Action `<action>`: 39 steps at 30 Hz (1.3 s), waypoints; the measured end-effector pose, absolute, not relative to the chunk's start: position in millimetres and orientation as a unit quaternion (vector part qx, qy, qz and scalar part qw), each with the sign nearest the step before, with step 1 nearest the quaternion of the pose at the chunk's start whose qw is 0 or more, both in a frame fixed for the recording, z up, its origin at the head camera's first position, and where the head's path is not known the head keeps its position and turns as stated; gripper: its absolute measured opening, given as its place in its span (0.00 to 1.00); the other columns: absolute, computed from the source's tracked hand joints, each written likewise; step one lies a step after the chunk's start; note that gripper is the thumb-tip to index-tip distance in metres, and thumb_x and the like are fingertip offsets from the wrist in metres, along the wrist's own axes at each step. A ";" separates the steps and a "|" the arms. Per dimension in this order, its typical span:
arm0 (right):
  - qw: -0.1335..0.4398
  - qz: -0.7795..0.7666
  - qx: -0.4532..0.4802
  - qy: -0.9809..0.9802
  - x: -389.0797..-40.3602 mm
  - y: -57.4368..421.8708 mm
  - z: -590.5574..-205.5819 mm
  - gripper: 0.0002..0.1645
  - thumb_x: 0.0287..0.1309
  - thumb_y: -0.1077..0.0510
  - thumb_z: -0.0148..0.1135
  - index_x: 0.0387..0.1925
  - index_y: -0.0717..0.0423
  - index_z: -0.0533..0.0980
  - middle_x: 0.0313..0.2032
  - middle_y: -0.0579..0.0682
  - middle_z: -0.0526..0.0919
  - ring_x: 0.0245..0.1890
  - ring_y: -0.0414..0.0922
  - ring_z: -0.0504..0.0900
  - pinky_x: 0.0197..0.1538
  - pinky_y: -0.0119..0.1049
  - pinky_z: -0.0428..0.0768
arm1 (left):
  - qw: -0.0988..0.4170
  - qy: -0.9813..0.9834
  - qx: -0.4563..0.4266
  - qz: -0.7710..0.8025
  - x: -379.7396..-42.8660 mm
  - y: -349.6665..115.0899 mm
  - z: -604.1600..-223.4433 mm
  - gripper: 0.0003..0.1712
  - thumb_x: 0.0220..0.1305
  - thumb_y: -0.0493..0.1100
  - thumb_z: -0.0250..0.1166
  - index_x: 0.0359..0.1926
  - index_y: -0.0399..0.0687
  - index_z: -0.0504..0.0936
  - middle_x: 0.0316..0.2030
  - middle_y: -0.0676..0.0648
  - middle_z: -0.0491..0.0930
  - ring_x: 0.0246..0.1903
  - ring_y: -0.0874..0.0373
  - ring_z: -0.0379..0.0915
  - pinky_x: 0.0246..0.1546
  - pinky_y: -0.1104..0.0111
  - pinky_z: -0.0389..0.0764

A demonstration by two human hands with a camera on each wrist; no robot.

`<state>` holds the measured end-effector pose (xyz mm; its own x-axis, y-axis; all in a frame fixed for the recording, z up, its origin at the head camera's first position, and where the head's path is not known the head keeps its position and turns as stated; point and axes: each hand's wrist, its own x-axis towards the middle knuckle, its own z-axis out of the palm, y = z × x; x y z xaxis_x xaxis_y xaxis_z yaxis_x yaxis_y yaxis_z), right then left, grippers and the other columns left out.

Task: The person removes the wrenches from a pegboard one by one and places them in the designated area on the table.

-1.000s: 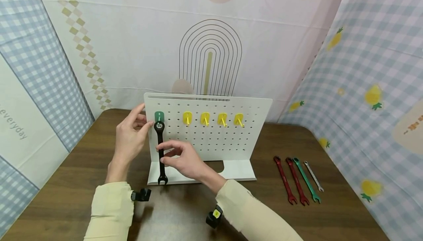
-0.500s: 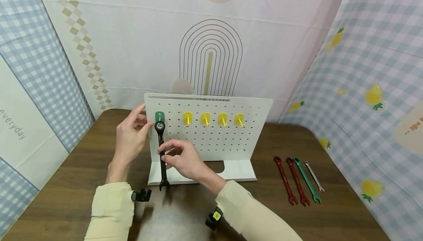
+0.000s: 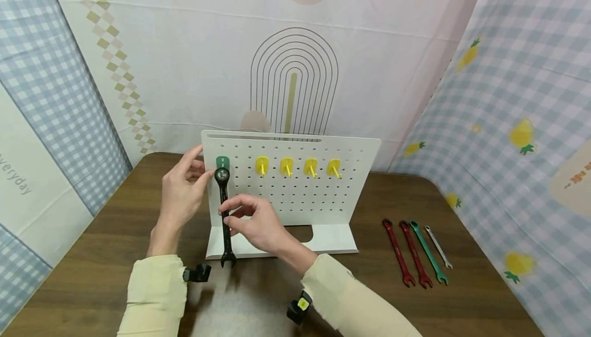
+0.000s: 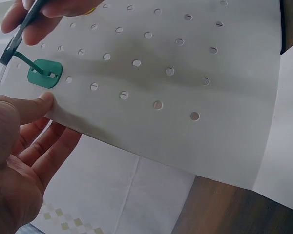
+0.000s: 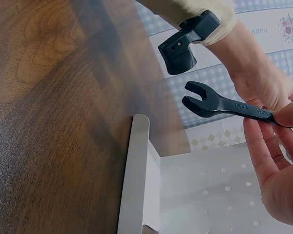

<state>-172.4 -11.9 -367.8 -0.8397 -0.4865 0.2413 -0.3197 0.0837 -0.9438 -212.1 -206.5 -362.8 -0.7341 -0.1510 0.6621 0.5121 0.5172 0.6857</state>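
Observation:
A black combination wrench hangs nearly upright in front of the white pegboard. My right hand pinches its shank between thumb and fingers; the open-ended jaw points down, as the right wrist view shows on the wrench. Its ring end is at the tip of the green hook in the left wrist view; whether the tip passes through the ring cannot be told. My left hand holds the board's left edge, thumb on the front and fingers behind.
Several yellow hooks line the board to the right of the green one. On the table's right side lie two red wrenches, a green wrench and a small silver wrench. Patterned cloths surround the wooden table.
The wrench's lower end has swung out from the board toward me, and its ring end has risen slightly over the green hook. My left hand stays on the board's edge.

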 end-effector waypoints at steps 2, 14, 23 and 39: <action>0.065 -0.617 -0.276 0.734 -171.9 -10.7 -367.2 0.14 0.64 0.73 0.65 0.50 0.65 0.85 0.52 0.65 0.87 0.33 0.32 0.84 0.39 0.32 0.88 | 0.348 -0.797 -0.115 -0.481 -212.2 -206.5 -362.9 0.34 0.63 0.26 0.73 0.69 0.45 0.79 0.37 0.36 0.85 0.33 0.83 0.73 0.38 0.90 0.73; 0.061 -0.633 -0.267 0.724 -167.2 1.4 -365.9 0.14 0.63 0.72 0.63 0.50 0.67 0.84 0.52 0.65 0.86 0.33 0.32 0.84 0.39 0.34 0.89 | 0.346 -0.797 -0.115 -0.481 -212.5 -205.4 -364.3 0.34 0.63 0.26 0.73 0.69 0.45 0.79 0.37 0.36 0.85 0.33 0.83 0.73 0.37 0.90 0.73; 0.064 -0.632 -0.244 0.733 -166.1 14.6 -368.2 0.13 0.65 0.70 0.64 0.49 0.64 0.85 0.52 0.63 0.86 0.28 0.35 0.84 0.29 0.28 0.79 | 0.346 -0.799 -0.108 -0.479 -213.0 -206.3 -364.7 0.34 0.64 0.27 0.72 0.70 0.47 0.79 0.37 0.36 0.85 0.33 0.83 0.73 0.36 0.90 0.72; 0.094 -0.626 -0.205 0.746 -168.9 39.3 -380.8 0.14 0.64 0.69 0.63 0.50 0.66 0.84 0.44 0.55 0.86 0.26 0.39 0.83 0.34 0.32 0.86 | 0.348 -0.797 -0.112 -0.481 -212.3 -206.4 -364.6 0.35 0.64 0.25 0.72 0.70 0.47 0.79 0.37 0.36 0.85 0.33 0.82 0.73 0.37 0.90 0.72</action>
